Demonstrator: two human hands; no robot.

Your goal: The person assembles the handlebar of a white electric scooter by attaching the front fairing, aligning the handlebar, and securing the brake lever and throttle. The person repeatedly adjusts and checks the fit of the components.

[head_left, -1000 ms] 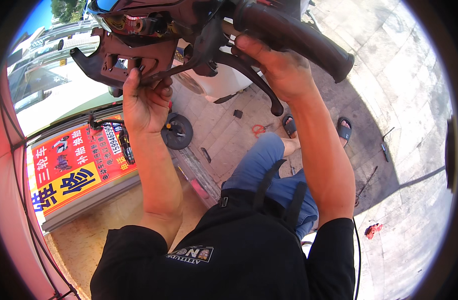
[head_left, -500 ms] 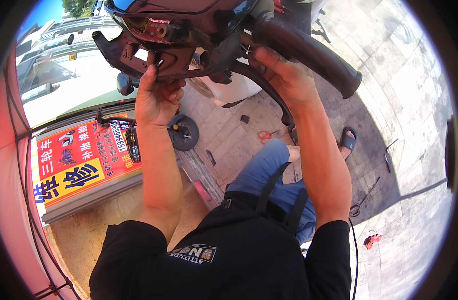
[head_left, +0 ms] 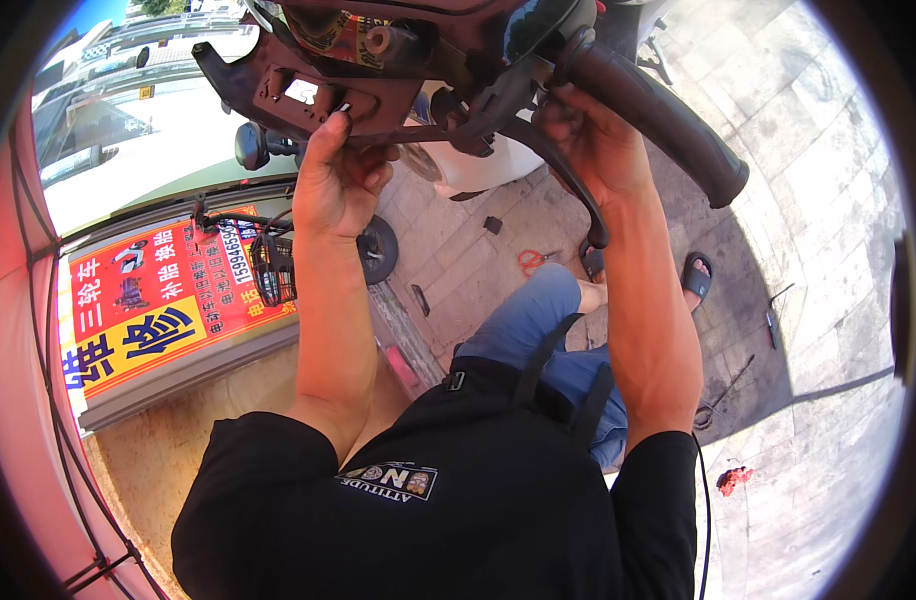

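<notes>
Across the top is the handlebar of a scooter or electric bike, with a dark plastic cover (head_left: 383,112) that has a rectangular cutout. My left hand (head_left: 340,190) pinches the cover's lower edge, its thumb up against the face beside a small slot and its other fingers curled below. My right hand (head_left: 606,155) is raised under the black rubber handlebar grip (head_left: 668,122), behind the curved brake lever (head_left: 560,170). Its fingers are bent up at the lever's base, partly hidden by the dark parts; what they hold cannot be made out.
Red-handled scissors (head_left: 538,260) and a small dark block (head_left: 493,225) lie on the paved ground. Farther right are a thin tool (head_left: 773,325) and a red bundle (head_left: 735,480). A red and yellow signboard (head_left: 168,300) stands at left, by a wheel (head_left: 378,250) and a wire basket (head_left: 273,265).
The handlebar and cover have shifted to the right in view, the grip slightly lower. My left hand has moved right along with the cover; my right hand has moved slightly right.
</notes>
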